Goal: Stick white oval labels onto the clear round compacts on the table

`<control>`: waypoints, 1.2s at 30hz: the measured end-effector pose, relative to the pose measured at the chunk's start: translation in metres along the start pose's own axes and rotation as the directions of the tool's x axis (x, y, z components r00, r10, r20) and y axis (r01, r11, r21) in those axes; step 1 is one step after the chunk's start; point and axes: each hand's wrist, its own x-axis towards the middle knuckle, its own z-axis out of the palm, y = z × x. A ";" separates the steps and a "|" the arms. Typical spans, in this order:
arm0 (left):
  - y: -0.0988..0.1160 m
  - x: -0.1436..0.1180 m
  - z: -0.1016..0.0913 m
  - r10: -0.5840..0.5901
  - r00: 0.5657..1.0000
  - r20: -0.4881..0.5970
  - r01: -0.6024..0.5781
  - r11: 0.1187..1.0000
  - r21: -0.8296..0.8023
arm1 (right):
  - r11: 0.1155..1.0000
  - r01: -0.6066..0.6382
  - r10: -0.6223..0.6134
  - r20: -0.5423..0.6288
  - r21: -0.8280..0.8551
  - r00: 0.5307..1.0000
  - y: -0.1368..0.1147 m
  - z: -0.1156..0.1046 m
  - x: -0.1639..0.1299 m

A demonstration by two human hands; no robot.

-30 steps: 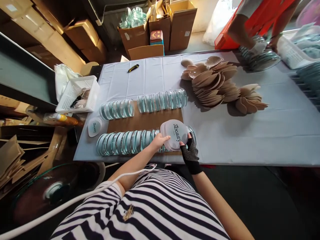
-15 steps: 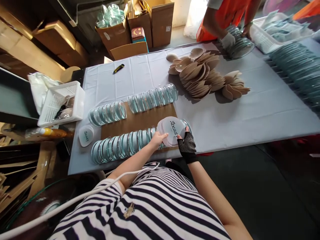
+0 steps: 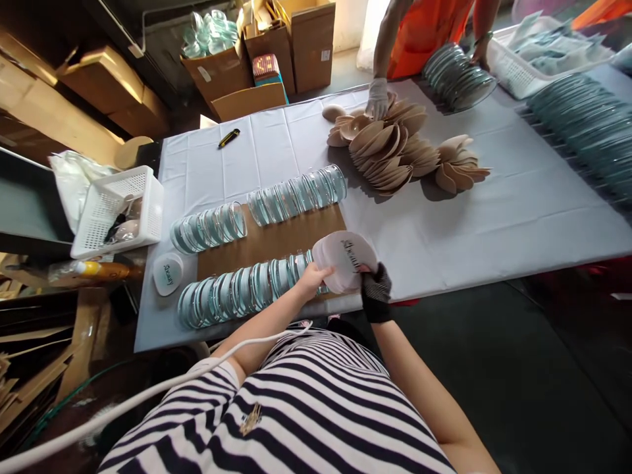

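Note:
My left hand [image 3: 312,280] is closed on a small stack of white rounded cards [image 3: 332,263] printed "beauty". My right hand [image 3: 378,294], in a black fingerless mesh glove, pinches the right side of the top card, which is shifted to the right over the others. Most of my right fingers are hidden under or behind it. Just beyond and to the left of the cards runs a near row of clear round plastic cases [image 3: 247,289] standing on edge. Another pile of the printed cards [image 3: 168,274] lies at the table's left end.
A far row of clear cases [image 3: 296,194] stands on brown cardboard [image 3: 269,240]. Beige cup-shaped pads [image 3: 385,148] are heaped mid-table, with a co-worker's gloved hand [image 3: 378,99] on them. A yellow-black cutter [image 3: 229,138] lies at the back; a white basket [image 3: 151,204] stands left.
My right hand has drawn the top card rightward across the stack. The co-worker's gloved hand has gone from the clear cases to the beige pads.

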 end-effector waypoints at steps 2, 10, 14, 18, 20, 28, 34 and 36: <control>0.011 0.005 0.003 0.034 0.999 -0.009 -0.035 0.994 -0.106 | 0.996 -0.084 0.091 -0.214 0.043 0.973 0.013 -0.032 0.009; 0.052 0.080 0.072 0.013 0.999 0.046 0.010 0.882 -0.472 | 0.711 0.239 -0.269 0.059 -0.661 0.961 0.067 -0.106 -0.024; 0.038 0.097 0.084 -0.099 0.994 -0.043 0.064 0.859 -0.508 | 0.603 0.307 -0.181 0.248 -0.736 0.952 0.056 -0.063 0.005; 0.031 0.098 0.076 -0.073 0.996 -0.043 0.044 0.881 -0.471 | 0.555 0.262 -0.016 0.305 -0.790 0.952 0.027 -0.044 0.043; 0.031 0.099 0.076 -0.050 0.998 -0.036 0.028 0.896 -0.442 | 0.515 0.269 0.051 0.343 -0.814 0.938 0.016 -0.052 0.049; 0.029 0.098 0.085 -0.018 0.999 -0.036 0.000 0.897 -0.442 | 0.533 0.340 0.108 0.460 -0.775 0.881 0.008 -0.033 0.060; 0.029 0.095 0.087 -0.015 1.000 -0.026 0.001 0.884 -0.468 | 0.569 0.333 0.217 0.527 -0.752 0.822 0.025 -0.013 0.077; 0.029 0.093 0.088 0.006 1.000 -0.018 -0.013 0.881 -0.472 | 0.782 0.138 0.324 0.586 -0.608 0.743 0.034 -0.018 0.079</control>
